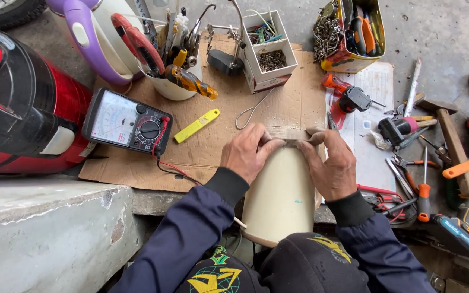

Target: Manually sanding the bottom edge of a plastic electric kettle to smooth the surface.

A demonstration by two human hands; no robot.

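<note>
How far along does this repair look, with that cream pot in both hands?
Done: tools are laid out, and the multimeter sits on the cardboard with its leads attached. In hand: the left hand and right hand grip the far end of the cream cylindrical body, which lies across the lap. Left: the pictures do not show any opened part.

Decent open patch of cardboard sheet [294,103] is left just ahead of the hands [291,157], only a wire loop [253,111] and yellow tester [196,125] lying there. Left side is blocked by the multimeter [127,121] and tool cup [172,81]; right side is pretty much crowded out by scattered screwdrivers [424,187] and a hammer [451,141].
</note>
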